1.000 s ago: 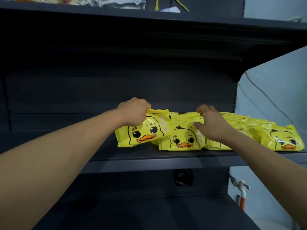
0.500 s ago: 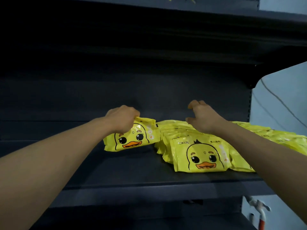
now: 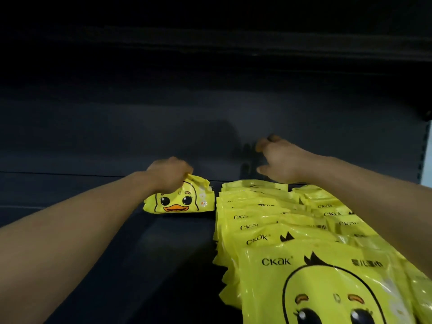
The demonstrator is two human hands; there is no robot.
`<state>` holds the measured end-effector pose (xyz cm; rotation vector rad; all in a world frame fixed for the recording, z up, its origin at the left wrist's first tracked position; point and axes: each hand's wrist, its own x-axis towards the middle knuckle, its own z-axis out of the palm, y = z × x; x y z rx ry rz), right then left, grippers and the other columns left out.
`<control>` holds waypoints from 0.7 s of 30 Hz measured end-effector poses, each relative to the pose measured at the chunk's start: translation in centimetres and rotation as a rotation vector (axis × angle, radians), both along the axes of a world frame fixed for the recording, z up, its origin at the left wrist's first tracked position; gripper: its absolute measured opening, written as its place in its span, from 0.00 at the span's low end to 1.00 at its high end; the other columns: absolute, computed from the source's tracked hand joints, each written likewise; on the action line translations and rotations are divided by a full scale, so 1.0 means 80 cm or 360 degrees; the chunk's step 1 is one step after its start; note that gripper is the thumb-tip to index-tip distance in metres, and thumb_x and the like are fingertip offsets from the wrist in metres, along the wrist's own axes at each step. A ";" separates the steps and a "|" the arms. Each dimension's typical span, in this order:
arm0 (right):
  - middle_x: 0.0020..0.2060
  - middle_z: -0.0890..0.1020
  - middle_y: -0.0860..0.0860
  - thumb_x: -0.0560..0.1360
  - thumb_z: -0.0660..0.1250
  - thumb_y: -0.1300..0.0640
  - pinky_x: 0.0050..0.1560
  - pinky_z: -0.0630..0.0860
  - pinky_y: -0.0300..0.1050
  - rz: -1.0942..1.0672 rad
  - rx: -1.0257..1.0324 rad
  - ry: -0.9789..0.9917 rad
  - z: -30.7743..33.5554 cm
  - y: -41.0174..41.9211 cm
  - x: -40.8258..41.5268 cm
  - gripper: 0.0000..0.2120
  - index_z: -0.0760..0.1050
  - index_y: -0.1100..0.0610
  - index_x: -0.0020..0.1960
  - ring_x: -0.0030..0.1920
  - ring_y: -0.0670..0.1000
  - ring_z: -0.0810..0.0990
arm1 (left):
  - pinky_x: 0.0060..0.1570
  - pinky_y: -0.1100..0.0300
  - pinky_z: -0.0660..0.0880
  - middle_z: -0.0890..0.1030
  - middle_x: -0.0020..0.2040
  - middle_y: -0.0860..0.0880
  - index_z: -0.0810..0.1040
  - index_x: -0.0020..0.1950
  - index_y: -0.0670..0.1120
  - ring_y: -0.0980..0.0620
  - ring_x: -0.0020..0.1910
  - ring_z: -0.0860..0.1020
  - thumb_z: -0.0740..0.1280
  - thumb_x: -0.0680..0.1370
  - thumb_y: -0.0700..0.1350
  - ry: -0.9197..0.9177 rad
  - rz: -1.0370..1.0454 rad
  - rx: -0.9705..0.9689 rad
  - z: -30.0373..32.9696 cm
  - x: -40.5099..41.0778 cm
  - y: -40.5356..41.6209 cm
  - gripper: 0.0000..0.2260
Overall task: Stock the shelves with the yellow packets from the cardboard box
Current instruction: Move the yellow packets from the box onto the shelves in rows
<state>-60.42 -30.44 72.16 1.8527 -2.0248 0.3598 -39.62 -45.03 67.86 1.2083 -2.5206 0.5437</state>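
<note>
Both hands reach deep onto a dark shelf (image 3: pixel 163 265). Her left hand (image 3: pixel 169 175) grips the top edge of a single yellow packet (image 3: pixel 180 202), standing apart near the back. Her right hand (image 3: pixel 279 160) hovers loosely curled, empty, above an overlapping row of packets (image 3: pixel 268 220). Stocking seems well underway; the cardboard box is out of view.

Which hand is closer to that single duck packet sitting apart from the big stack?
The left. The left hand grips the top edge of the lone duck packet. The right hand hovers off to the right, above the far end of the stacked packets, open and empty.
</note>
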 end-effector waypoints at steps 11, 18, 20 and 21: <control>0.63 0.67 0.58 0.76 0.62 0.52 0.58 0.70 0.46 0.0049 0.0061 0.0073 -0.010 -0.021 -0.014 0.23 0.63 0.58 0.68 0.62 0.59 0.71 | 0.51 0.55 0.68 0.76 0.57 0.47 0.73 0.59 0.46 0.46 0.58 0.74 0.59 0.75 0.33 -0.0127 0.0170 -0.0396 -0.023 -0.034 -0.027 0.15; 0.62 0.67 0.57 0.78 0.61 0.53 0.60 0.71 0.49 0.0062 0.0044 0.0063 -0.011 -0.014 -0.016 0.21 0.63 0.56 0.68 0.62 0.58 0.71 | 0.45 0.56 0.69 0.77 0.53 0.45 0.74 0.54 0.47 0.45 0.53 0.75 0.58 0.76 0.32 -0.0033 0.0175 -0.0235 -0.015 -0.038 -0.013 0.13; 0.62 0.67 0.56 0.78 0.61 0.53 0.61 0.71 0.51 0.0061 0.0041 0.0060 -0.011 -0.012 -0.016 0.20 0.63 0.56 0.68 0.61 0.58 0.71 | 0.44 0.56 0.69 0.77 0.51 0.45 0.73 0.48 0.48 0.45 0.50 0.75 0.57 0.75 0.33 -0.0032 0.0133 -0.0178 -0.011 -0.035 -0.012 0.12; 0.62 0.67 0.56 0.78 0.61 0.53 0.61 0.71 0.51 0.0057 0.0039 0.0059 -0.010 -0.012 -0.017 0.20 0.63 0.56 0.68 0.62 0.59 0.71 | 0.43 0.56 0.69 0.77 0.51 0.45 0.72 0.46 0.49 0.46 0.49 0.75 0.57 0.75 0.33 -0.0040 0.0118 -0.0159 -0.010 -0.034 -0.012 0.11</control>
